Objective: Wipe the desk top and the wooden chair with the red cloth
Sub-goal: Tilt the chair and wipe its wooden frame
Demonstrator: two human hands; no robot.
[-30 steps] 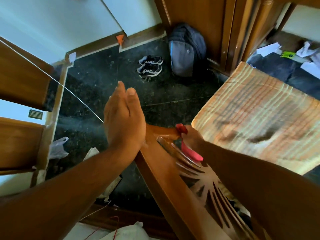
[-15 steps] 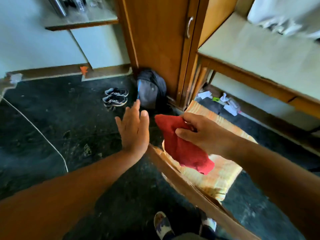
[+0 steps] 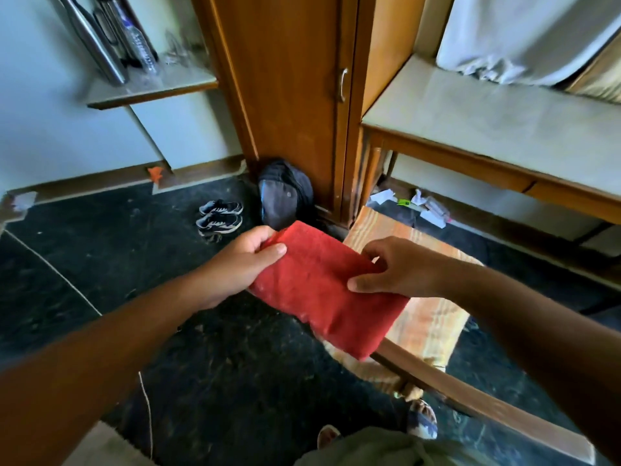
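Both hands hold the cloth (image 3: 322, 290) in the air, above the floor (image 3: 100, 270) and the near edge of the chair (image 3: 470, 398). Left hand (image 3: 235, 267) pinches the cloth's left edge, thumb on top, fingers under. Right hand (image 3: 400, 270) pinches the right edge, thumb and forefinger closed on the fabric. Cloth looks folded into a rough rectangle, tilted, its lower corner hanging free.

Chair stands below and right of the hands; a striped cushion (image 3: 426, 324) covers the seat, and the wooden top rail runs toward the lower right. Desk (image 3: 504, 129) is ahead and to the right, well apart from the cloth; its pale top shows no wiping contact. A white drape (image 3: 524, 35) hangs over its far edge. A bag (image 3: 284, 196) and shoes (image 3: 220, 216) lie on the floor by the cupboard (image 3: 285, 79).

Judgement: step in hand is readying the cloth, refolding or turning it to a fresh face. Whether the chair is finished cannot be told from this view.

To do it well:
- Keep the fold flat and compact so one palm can press it evenly.
- Pass it to one hand before reaching; the other can steady the furniture.
- On the desk, wipe in overlapping strokes from far edge to near.
- Mind the drape: lift it or stop short so the cloth does not snag.
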